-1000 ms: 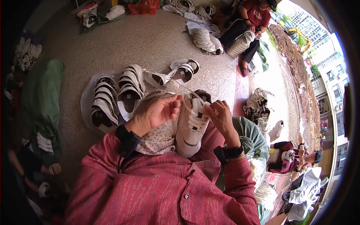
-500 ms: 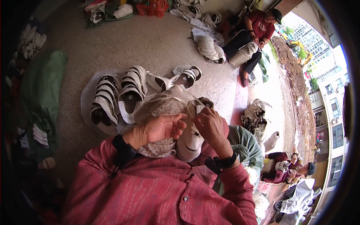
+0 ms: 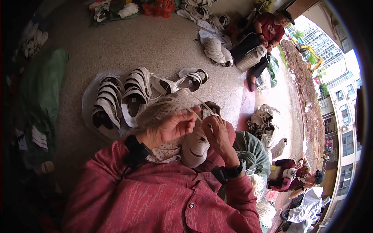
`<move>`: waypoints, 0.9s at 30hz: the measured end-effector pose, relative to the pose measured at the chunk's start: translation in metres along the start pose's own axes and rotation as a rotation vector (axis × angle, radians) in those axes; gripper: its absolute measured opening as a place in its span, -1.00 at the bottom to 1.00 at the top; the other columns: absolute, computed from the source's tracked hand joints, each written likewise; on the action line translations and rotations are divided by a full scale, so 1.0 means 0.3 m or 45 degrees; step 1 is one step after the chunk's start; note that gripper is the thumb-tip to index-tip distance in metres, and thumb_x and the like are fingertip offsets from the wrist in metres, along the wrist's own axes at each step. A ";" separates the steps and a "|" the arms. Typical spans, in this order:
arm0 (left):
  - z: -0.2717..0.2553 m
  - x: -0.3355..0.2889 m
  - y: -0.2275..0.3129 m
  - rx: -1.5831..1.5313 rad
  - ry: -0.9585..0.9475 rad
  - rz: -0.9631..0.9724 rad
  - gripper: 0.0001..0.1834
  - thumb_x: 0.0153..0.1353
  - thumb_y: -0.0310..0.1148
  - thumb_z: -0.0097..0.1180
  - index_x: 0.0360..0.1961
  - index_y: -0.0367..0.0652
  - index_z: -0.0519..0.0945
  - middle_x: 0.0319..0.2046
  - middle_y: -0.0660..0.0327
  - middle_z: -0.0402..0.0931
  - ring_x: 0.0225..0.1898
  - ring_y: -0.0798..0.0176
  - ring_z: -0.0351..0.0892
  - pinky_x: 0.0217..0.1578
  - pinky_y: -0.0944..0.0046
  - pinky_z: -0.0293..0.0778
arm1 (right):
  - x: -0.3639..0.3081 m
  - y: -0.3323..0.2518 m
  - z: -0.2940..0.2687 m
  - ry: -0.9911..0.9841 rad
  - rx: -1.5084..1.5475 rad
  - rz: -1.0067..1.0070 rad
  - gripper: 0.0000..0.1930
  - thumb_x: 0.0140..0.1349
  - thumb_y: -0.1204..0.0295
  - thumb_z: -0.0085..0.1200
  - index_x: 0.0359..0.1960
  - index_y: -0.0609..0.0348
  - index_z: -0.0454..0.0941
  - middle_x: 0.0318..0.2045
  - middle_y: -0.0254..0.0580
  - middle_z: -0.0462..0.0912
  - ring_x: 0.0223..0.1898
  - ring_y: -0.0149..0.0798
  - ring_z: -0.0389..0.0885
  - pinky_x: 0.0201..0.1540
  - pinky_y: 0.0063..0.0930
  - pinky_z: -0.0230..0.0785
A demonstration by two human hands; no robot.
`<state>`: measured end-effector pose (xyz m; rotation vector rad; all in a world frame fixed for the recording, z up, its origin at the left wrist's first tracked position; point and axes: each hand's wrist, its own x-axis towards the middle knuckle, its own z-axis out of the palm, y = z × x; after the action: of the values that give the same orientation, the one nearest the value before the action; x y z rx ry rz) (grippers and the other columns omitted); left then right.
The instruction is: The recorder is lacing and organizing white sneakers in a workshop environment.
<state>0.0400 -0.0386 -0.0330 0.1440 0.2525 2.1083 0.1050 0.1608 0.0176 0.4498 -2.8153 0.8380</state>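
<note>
A white sneaker [image 3: 194, 152] with a dark collar rests on my lap, its toe toward me. My left hand [image 3: 176, 126] is closed beside it, thumb and forefinger pinching a pale shoelace [image 3: 203, 104] above the shoe. On the other side, my right hand [image 3: 218, 134] bends over the sneaker's lacing, fingers pinched at the lace; the fingers partly hide the eyelets. Floral cloth [image 3: 159, 115] covers my leg under the left hand.
Stacked white shoes [image 3: 135, 97] stand on the floor ahead, with another shoe stack [image 3: 105, 103] to their left. A green sack [image 3: 251, 153] lies by my right side. Two people, one seated person [image 3: 268, 29] far right, handle shoes. More shoes [image 3: 265, 122] are heaped at right.
My left hand has turned and closed, going from loosely curled fingers to a pinch on the lace. My right hand has shifted slightly, staying at the lacing.
</note>
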 end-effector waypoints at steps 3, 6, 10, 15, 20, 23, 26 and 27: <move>-0.021 -0.014 0.104 -0.147 -0.009 0.225 -0.74 0.35 -0.37 0.01 -0.01 -0.25 0.47 -0.40 0.31 0.44 -0.40 0.40 0.43 -0.34 0.40 0.41 | 0.002 0.009 0.006 0.006 -0.003 0.010 -0.91 0.19 0.44 0.05 -0.28 0.12 0.48 -0.34 -0.18 0.53 -0.17 -0.05 0.46 -0.07 -0.19 0.21; -0.095 -0.080 0.241 -0.234 -0.081 0.461 -0.76 0.39 -0.42 -0.09 0.00 -0.29 0.46 -0.39 0.27 0.43 -0.40 0.38 0.41 -0.33 0.37 0.41 | 0.010 0.016 0.018 0.018 -0.030 0.021 -0.90 0.18 0.41 0.09 -0.28 0.09 0.55 -0.36 -0.23 0.56 -0.18 -0.07 0.47 -0.06 -0.22 0.20; -0.151 -0.229 0.393 -0.207 0.089 0.743 -0.74 0.41 -0.43 -0.13 0.05 -0.29 0.42 -0.39 0.26 0.41 -0.41 0.37 0.38 -0.35 0.37 0.40 | 0.004 0.041 0.026 0.005 -0.054 0.003 -0.88 0.13 0.37 0.16 -0.30 0.01 0.64 -0.37 -0.31 0.57 -0.19 -0.14 0.48 -0.04 -0.25 0.20; -0.168 -0.384 0.473 0.174 0.456 1.028 -0.74 0.39 -0.34 -0.03 0.03 -0.20 0.45 -0.36 0.31 0.43 -0.34 0.40 0.39 -0.31 0.39 0.40 | -0.004 0.055 0.026 -0.023 -0.021 -0.036 -0.90 0.10 0.36 0.19 -0.34 -0.01 0.67 -0.39 -0.35 0.57 -0.20 -0.17 0.47 -0.04 -0.26 0.20; -0.132 -0.443 0.530 -0.018 0.469 1.126 -0.75 0.39 -0.30 -0.04 -0.02 -0.19 0.50 -0.34 0.26 0.42 -0.30 0.38 0.40 -0.31 0.40 0.41 | -0.002 0.048 0.012 -0.046 -0.004 -0.057 -0.89 0.08 0.36 0.22 -0.35 -0.01 0.67 -0.39 -0.37 0.58 -0.23 -0.20 0.47 -0.07 -0.29 0.22; -0.114 -0.425 0.520 0.295 0.268 0.914 -0.74 0.44 -0.27 -0.14 -0.07 -0.20 0.50 -0.53 0.38 0.27 -0.58 0.50 0.22 -0.63 0.50 0.16 | 0.008 0.032 -0.008 -0.105 0.017 -0.022 -0.88 0.09 0.41 0.22 -0.32 0.04 0.66 -0.35 -0.32 0.60 -0.21 -0.20 0.50 -0.08 -0.32 0.29; 0.046 -0.301 0.404 0.889 0.586 0.687 -0.70 0.41 -0.17 -0.08 -0.20 -0.19 0.54 -0.72 0.53 0.08 -0.75 0.64 -0.03 -0.75 0.55 -0.10 | 0.035 0.035 -0.063 0.065 0.302 0.220 -0.84 0.11 0.49 0.21 -0.25 0.16 0.62 -0.25 -0.17 0.61 -0.13 -0.15 0.56 -0.15 -0.38 0.43; 0.069 -0.245 0.361 1.088 0.622 0.577 -0.67 0.40 -0.14 -0.07 -0.25 -0.18 0.56 -0.74 0.55 0.09 -0.76 0.64 -0.02 -0.75 0.55 -0.10 | 0.049 0.078 -0.083 0.109 0.189 0.121 -0.85 0.12 0.49 0.20 -0.25 0.15 0.62 -0.22 -0.16 0.60 -0.13 -0.17 0.56 -0.17 -0.38 0.43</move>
<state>-0.0072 -0.1538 0.0127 0.1947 1.5283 2.3112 0.0853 0.1899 0.0299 0.2944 -2.7259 1.0640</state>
